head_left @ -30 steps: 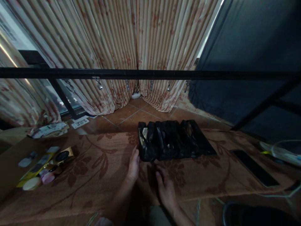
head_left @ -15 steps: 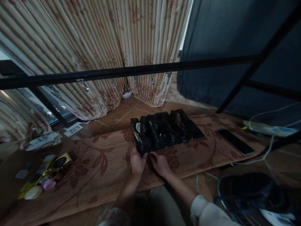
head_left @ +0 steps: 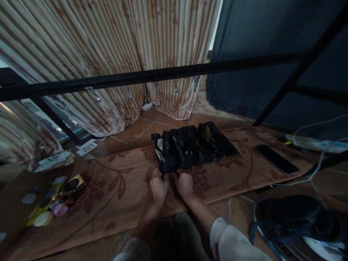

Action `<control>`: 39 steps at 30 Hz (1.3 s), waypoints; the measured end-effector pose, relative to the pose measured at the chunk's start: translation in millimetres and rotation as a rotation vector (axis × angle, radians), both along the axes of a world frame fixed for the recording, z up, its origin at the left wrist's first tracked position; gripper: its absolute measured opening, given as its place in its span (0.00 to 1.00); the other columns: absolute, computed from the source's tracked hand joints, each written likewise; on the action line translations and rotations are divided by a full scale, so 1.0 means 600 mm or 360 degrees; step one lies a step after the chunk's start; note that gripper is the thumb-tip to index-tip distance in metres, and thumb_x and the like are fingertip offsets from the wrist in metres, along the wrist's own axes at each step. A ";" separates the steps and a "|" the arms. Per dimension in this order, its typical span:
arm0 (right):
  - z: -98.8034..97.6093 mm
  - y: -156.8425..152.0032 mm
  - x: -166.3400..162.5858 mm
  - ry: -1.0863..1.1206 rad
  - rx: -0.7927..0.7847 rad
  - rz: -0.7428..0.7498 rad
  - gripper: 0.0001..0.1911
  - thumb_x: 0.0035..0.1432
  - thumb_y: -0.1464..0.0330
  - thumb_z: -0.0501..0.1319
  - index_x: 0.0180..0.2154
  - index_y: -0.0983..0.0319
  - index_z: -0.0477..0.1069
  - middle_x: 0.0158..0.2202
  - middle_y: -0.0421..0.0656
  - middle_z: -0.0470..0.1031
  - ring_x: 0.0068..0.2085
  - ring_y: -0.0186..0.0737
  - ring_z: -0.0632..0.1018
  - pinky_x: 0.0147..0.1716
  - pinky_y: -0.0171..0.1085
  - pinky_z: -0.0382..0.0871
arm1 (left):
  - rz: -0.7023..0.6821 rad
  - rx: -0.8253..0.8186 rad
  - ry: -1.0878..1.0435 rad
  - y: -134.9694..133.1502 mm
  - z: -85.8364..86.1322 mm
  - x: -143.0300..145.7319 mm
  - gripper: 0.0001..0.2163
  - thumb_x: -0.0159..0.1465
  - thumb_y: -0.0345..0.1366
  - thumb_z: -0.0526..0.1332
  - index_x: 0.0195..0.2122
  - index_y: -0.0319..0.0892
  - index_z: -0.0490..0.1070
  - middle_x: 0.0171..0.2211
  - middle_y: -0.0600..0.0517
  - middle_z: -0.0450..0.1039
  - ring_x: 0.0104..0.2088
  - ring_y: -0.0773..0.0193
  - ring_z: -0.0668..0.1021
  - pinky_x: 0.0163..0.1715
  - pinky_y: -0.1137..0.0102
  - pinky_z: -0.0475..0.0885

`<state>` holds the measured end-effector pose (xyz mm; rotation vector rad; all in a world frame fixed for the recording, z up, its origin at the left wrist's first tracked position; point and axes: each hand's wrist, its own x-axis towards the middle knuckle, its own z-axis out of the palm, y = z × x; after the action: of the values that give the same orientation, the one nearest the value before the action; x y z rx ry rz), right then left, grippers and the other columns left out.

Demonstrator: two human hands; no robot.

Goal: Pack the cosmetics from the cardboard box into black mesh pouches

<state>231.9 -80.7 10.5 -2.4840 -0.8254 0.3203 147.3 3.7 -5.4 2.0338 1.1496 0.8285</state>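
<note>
Several black bags [head_left: 187, 148], glossy like thin plastic, stand side by side in a row on a brown patterned cloth. Something pale [head_left: 160, 144] shows in the opening of the leftmost one. My left hand [head_left: 158, 186] is at the near lower edge of that leftmost black bag [head_left: 169, 165], fingers closed on it. Just to the right, my right hand [head_left: 184, 184] is curled closed at the same near edge, its fingertips mostly hidden by the dim light. Between the two hands there is a narrow gap. Flat black material [head_left: 230, 145] extends from the row's right end.
A dark phone [head_left: 276, 158] lies at the right of the cloth [head_left: 116, 203]. Small jars and boxes [head_left: 58, 201] sit at left beside a cardboard box [head_left: 19, 195]. A black metal bar [head_left: 163, 75] crosses beyond the cloth. A dark chair [head_left: 296, 217] stands lower right, near white cables.
My right hand has curled more tightly and turned at the near edge of the leftmost bag. My left hand stays at that edge. The view has shifted slightly.
</note>
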 end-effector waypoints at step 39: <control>-0.038 -0.030 0.015 -0.0477 -0.0239 0.0327 0.19 0.62 0.61 0.45 0.37 0.61 0.71 0.26 0.47 0.76 0.24 0.41 0.75 0.25 0.35 0.60 | -0.0245 -0.0291 -0.0399 -0.053 -0.016 -0.088 0.16 0.53 0.23 0.54 0.42 0.41 0.67 0.35 0.48 0.70 0.34 0.63 0.73 0.37 0.68 0.69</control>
<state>241.0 -98.8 -12.5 -2.6297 -1.2241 0.0809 94.5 -27.9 -14.8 1.7860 0.8838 0.8416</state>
